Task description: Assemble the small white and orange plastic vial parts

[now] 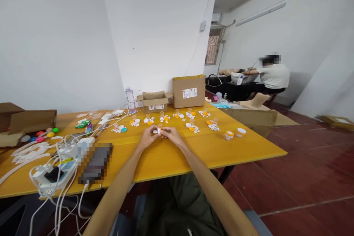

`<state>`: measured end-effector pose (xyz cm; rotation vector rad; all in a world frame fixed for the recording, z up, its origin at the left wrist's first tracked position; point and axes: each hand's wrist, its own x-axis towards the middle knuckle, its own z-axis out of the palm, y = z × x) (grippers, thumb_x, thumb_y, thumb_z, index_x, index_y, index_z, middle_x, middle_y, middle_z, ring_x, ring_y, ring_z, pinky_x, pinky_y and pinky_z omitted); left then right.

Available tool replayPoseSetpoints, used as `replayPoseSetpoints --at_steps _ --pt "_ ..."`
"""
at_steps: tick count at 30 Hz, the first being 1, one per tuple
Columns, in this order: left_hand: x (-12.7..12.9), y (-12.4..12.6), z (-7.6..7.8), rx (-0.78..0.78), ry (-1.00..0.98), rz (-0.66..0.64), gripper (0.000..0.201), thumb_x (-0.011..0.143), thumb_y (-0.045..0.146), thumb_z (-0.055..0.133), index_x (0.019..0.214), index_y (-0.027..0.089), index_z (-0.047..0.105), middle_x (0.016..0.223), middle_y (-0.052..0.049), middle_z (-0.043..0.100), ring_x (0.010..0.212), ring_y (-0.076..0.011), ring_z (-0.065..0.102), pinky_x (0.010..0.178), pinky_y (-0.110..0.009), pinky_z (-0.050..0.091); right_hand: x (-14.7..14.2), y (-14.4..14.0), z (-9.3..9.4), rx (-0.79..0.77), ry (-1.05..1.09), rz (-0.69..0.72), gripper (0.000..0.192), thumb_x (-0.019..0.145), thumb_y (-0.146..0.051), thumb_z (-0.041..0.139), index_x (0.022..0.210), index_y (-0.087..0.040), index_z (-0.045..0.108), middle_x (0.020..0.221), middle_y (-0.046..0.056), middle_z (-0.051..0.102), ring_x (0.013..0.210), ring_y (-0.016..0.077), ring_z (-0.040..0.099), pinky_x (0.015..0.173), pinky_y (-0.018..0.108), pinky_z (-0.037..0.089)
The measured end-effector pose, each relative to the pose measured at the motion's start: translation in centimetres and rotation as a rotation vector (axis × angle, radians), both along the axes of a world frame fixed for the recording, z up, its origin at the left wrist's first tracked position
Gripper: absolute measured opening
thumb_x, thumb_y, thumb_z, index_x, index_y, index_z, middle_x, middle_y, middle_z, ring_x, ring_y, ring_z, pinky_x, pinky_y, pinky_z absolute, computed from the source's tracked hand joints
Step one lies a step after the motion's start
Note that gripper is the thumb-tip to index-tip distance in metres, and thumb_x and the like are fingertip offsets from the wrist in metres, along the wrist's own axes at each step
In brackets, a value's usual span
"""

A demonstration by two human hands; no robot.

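Left hand [148,137] and right hand [172,135] are together, both pinching a little white-and-orange part [159,131] above the yellow table [212,155]. Got a strip of tabletop to the near edge, small-parts piles [191,129] just beyond, lidded cups [229,134] off right.

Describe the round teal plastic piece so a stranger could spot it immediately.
On the yellow-brown wooden table, find the person's left hand. To its left lies a cluster of small white plastic pieces, with the round teal plastic piece at the right edge. Its teal colour sets it apart from orange round pieces in nearby clusters.
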<state>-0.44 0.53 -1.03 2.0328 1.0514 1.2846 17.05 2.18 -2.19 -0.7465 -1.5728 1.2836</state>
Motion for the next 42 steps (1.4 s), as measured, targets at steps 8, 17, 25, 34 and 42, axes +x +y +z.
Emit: replayPoseSetpoints --at_steps 8,17,25,34,42 --pt "0.13 -0.38 0.45 0.041 0.042 0.019 0.015 0.076 0.022 0.068 0.091 0.019 0.067 0.089 -0.002 0.071 0.084 -0.0182 0.064 0.081 -0.032 0.052 -0.05 -0.04 0.1 -0.03 0.009 0.0 0.036 0.066 -0.05 0.077 0.083 -0.018 0.078 0.075 0.005 0.072 0.066 0.0151 0.062 0.065 0.028 0.049" --pt "0.22 -0.56 0.57 0.083 0.041 0.029 0.015 0.076 0.018 0.067 0.091 0.02 0.066 0.09 -0.002 0.071 0.085 -0.018 0.065 0.082 -0.032 0.053 -0.01 -0.06 0.09 -0.017 -0.008 -0.003 0.04 0.065 -0.056 0.076 0.078 -0.018 0.078 0.073 0.005 0.072 0.063 0.0151 0.062 0.063 0.028 0.049" --pt "0.14 -0.34 0.28 0.093 0.05 0.04 0.015 0.077 0.021 0.068 0.092 0.019 0.068 0.091 -0.002 0.072 0.085 -0.0181 0.065 0.082 -0.032 0.053 0.05 0.17 -0.28 -0.01 -0.004 0.003 0.04 0.067 -0.053 0.076 0.087 -0.018 0.078 0.077 0.006 0.074 0.065 0.0149 0.063 0.063 0.027 0.048" --pt "0.29 -0.57 0.52 0.047 0.039 0.07 0.018 0.076 0.025 0.071 0.092 0.019 0.069 0.089 -0.003 0.073 0.082 -0.0182 0.066 0.08 -0.032 0.054 0.18 0.09 -0.11 -0.018 0.024 0.024 0.04 0.066 -0.049 0.079 0.091 -0.019 0.079 0.078 0.006 0.074 0.067 0.0152 0.063 0.065 0.029 0.05" --pt "0.23 -0.44 0.42 0.05 0.038 0.072 0.017 0.077 0.027 0.071 0.092 0.019 0.07 0.087 -0.003 0.073 0.08 -0.017 0.067 0.077 -0.03 0.054 0.01 0.35 -0.47 -0.028 0.041 0.034 0.042 0.065 -0.048 0.079 0.095 -0.018 0.078 0.079 0.006 0.074 0.068 0.0161 0.065 0.065 0.029 0.049"
